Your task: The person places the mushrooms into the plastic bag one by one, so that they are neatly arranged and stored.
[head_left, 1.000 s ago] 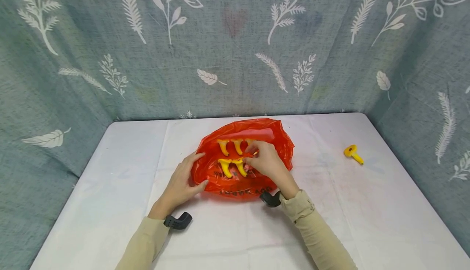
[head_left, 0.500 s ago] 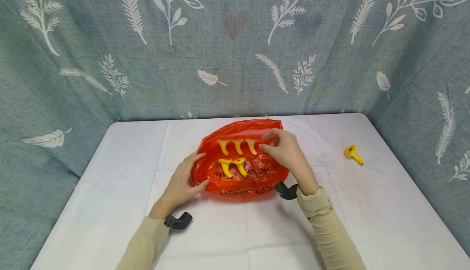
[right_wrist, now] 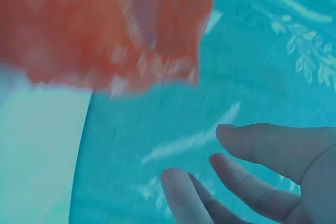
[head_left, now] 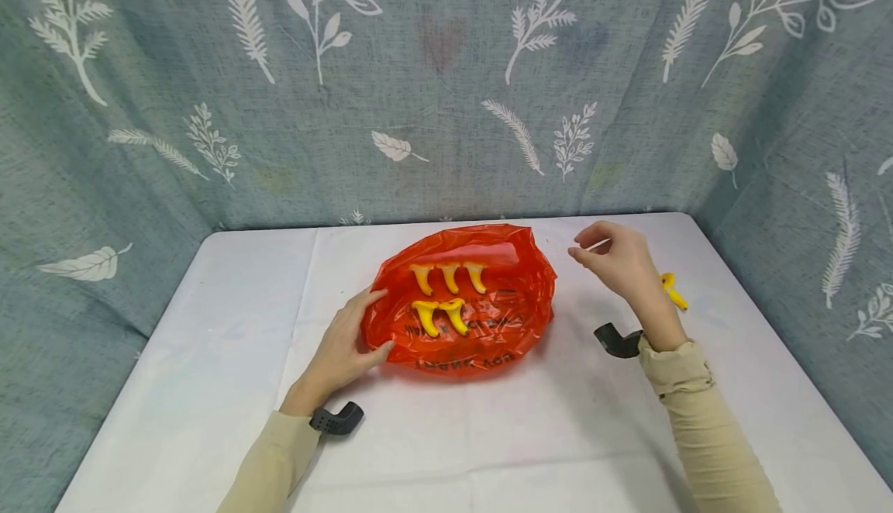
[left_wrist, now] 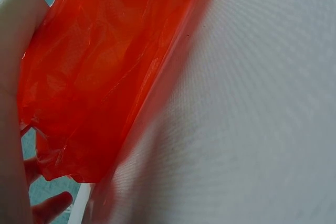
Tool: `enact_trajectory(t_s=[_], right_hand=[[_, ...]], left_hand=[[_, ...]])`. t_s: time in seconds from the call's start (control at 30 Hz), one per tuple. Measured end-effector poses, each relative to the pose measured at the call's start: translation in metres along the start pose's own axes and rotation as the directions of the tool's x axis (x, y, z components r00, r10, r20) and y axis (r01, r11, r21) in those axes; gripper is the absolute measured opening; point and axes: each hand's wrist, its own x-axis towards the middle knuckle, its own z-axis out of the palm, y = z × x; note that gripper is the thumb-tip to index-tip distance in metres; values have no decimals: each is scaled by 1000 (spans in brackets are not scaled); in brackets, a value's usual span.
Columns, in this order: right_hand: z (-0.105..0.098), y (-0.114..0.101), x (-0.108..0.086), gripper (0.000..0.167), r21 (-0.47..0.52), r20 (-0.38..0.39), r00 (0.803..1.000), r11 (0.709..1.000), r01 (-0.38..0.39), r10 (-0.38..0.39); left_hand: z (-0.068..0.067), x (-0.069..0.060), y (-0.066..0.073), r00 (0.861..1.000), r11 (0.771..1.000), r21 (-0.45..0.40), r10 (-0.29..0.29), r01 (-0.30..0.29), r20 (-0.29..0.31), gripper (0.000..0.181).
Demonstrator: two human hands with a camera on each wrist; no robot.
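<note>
A red plastic bag [head_left: 512, 308] lies spread on the table with its mouth facing up. Inside it, several yellow mushroom-shaped pieces [head_left: 449, 278], flared at one end like chanterelles, form two rows. My left hand [head_left: 342, 346] rests against the bag's left side, thumb and fingers spread apart at the rim. The left wrist view shows the red film [left_wrist: 100, 77] beside that hand. My right hand [head_left: 617, 257] hovers off the bag's right side, holding nothing, fingers [right_wrist: 178, 192] apart from the thumb. Behind the right wrist, one more yellow mushroom [head_left: 675, 294] lies partly hidden.
A white cloth [head_left: 391, 451] covers the table, whose far edge meets a grey-green curtain [head_left: 446, 149] with white leaf prints. Curtain also hangs along both sides. Black camera mounts [head_left: 338, 418] sit on the wrists.
My right hand has left the row of mushrooms in the bag and moved right, beyond the bag, toward the loose mushroom. The left hand has stayed at the bag.
</note>
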Motion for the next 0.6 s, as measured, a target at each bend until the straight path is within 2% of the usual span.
enact_trajectory(t_s=[0.1,0.23,0.43,0.6], right_hand=[[-12,14,-1,25,-20,-3,999,999,-33,33],[-26,38,1,28,-59,-28,999,998,-28,27],[-40,81,4,32,-88,-55,998,996,21,-26],[-47,113,0,30,-154,-59,994,985,78,-88]], left_hand=[[0,0,0,1000,1000,-4,-3,3,-1,78],[0,-1,0,1000,1000,-2,0,0,-1,78],[0,0,-1,1000,1000,7,6,-6,-8,78],[-1,0,1,1000,1000,-5,-1,1,-1,78]])
